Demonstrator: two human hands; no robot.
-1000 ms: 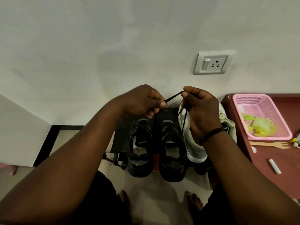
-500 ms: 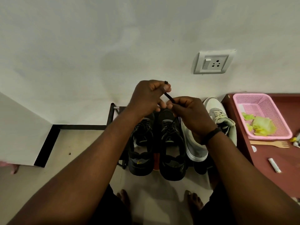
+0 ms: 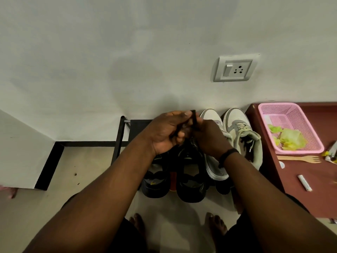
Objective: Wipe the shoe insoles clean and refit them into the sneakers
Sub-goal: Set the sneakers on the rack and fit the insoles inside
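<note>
**Both hands work a black lace above the shoe rack**

A pale wall [image 3: 127, 52] fills the upper part of the view, with a grey switch-and-socket plate [image 3: 236, 68] set into it. At the right stands a dark red table [image 3: 300, 194]; on it are a pink plastic basket [image 3: 308, 125] holding yellow-green scraps, a wooden fork [image 3: 299, 158] just in front of the basket, and a small white stick [image 3: 304, 182] nearer the viewer. A black shoe rack [image 3: 120, 137] stands against the wall, carrying a pair of black sneakers [image 3: 191, 179] and, to their right, a pair of grey-and-white sneakers [image 3: 244, 136], toes to the wall. Whether insoles sit inside any of them cannot be told.

The left hand [image 3: 164, 132] and right hand [image 3: 209, 137] meet over the black pair. The left fingers [image 3: 187, 114] are curled and pinch the black lace [image 3: 194, 117], whose end pokes up past them. The right fingers are curled close against the same lace; their exact hold is hidden. A dark band [image 3: 228, 156] circles the right wrist. Bare toes [image 3: 216, 225] show on the floor below.
</note>
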